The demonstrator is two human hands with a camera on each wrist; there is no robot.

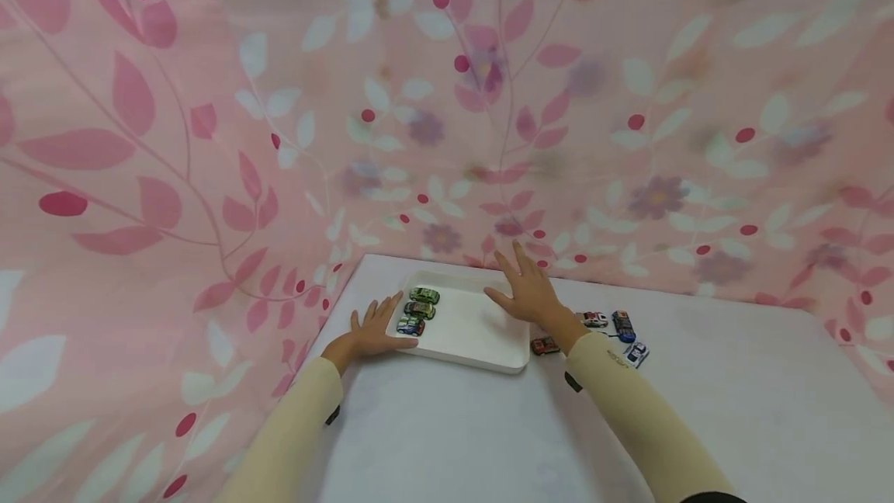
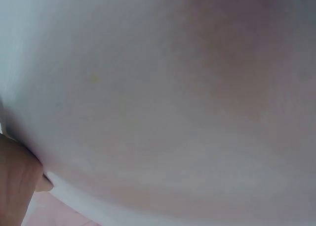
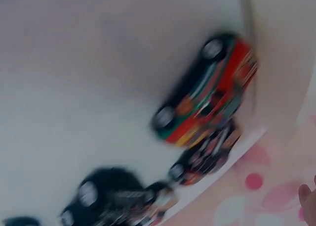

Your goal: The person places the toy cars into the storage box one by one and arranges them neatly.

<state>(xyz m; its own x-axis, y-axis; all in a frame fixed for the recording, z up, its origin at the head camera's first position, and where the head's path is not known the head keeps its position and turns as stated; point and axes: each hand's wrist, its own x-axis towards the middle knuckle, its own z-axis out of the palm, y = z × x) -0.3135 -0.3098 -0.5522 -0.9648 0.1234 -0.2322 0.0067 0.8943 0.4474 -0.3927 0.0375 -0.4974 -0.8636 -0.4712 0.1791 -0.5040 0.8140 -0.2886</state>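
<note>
Three toy cars (image 1: 420, 309) inside white tray (image 1: 461, 324), beside its left wall; other cars (image 1: 623, 326) right of tray. Straight-fingered left grip (image 1: 372, 329) at tray's left side, empty, spread right grip (image 1: 528, 292) over its right part. Could scatter toy cars through sudden tray push.

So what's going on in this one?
A person has the left hand at the left end of a white tray and the right hand spread open at its right end. Three toy cars are lined up inside the tray's left end. More toy cars sit outside on the white tabletop, right of the tray.
</note>
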